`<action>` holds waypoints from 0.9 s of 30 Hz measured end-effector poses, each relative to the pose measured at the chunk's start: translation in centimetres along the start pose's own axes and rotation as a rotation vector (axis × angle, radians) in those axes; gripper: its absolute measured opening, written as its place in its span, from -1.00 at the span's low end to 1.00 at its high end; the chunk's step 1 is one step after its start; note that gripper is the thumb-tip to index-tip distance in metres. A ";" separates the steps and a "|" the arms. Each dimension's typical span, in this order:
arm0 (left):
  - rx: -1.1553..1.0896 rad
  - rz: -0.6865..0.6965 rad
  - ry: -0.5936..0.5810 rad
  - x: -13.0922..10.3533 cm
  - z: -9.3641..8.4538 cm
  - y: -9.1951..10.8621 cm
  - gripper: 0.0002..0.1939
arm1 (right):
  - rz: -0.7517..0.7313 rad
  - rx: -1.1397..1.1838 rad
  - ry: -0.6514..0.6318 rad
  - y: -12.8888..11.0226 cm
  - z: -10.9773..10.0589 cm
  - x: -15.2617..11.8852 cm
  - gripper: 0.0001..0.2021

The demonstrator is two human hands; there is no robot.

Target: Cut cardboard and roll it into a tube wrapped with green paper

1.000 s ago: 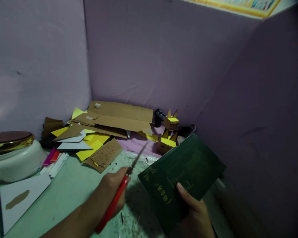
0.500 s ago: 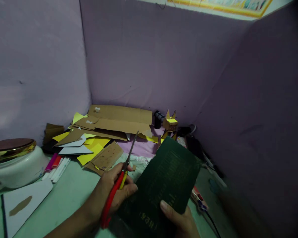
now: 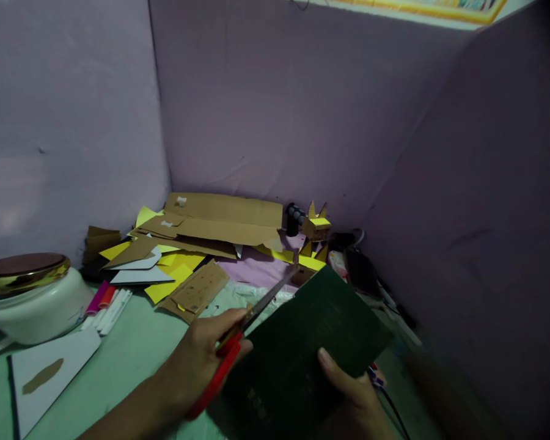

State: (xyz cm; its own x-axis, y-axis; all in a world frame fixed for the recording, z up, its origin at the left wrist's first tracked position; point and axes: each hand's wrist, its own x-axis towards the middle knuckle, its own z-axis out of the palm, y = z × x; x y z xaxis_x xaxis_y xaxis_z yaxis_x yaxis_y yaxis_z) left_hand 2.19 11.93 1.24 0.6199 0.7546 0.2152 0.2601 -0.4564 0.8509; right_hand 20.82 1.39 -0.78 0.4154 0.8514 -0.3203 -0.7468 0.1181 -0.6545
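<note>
My left hand [image 3: 211,354] is closed on a pair of scissors [image 3: 220,376] with red and yellow handles. Their blades point up and to the right, along the upper left edge of a dark green card cover [image 3: 316,324] with faint gold lettering. My right hand [image 3: 351,391] grips this cover near its lower right edge, thumb on top and the fingers hidden beneath. Whether the blades touch the cover I cannot tell.
Cardboard sheets [image 3: 224,229] and yellow paper [image 3: 176,281] lie at the back. Marker pens [image 3: 112,308] and a white pot with a brown lid [image 3: 41,311] stand left, near a white card piece [image 3: 55,379]. A small cardboard model [image 3: 318,229] is behind the cover.
The scissors have tilted down to the right, their blades now along the cover's edge. The cover and my right hand have shifted slightly right, and the cover has turned a little.
</note>
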 end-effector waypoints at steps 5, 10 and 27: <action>0.300 -0.005 0.102 -0.6 -0.6 -0.4 -0.51 | -0.058 -0.025 0.055 -0.2 -0.5 0.5 -0.28; 0.367 0.073 -0.049 -0.6 -0.5 0.2 -0.54 | -0.018 0.064 0.011 0.1 -0.6 0.6 -0.41; 0.439 0.180 0.097 -0.3 -0.2 -2.0 -0.59 | -0.050 0.081 -0.095 0.3 -0.5 1.0 -0.33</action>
State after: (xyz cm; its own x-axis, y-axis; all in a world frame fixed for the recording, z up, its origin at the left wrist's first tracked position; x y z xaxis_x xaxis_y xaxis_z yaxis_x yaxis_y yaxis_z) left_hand 1.28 12.71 -0.44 0.6173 0.6763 0.4020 0.4561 -0.7240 0.5176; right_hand 21.27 2.04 -1.66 0.4050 0.8875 -0.2199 -0.7675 0.1993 -0.6093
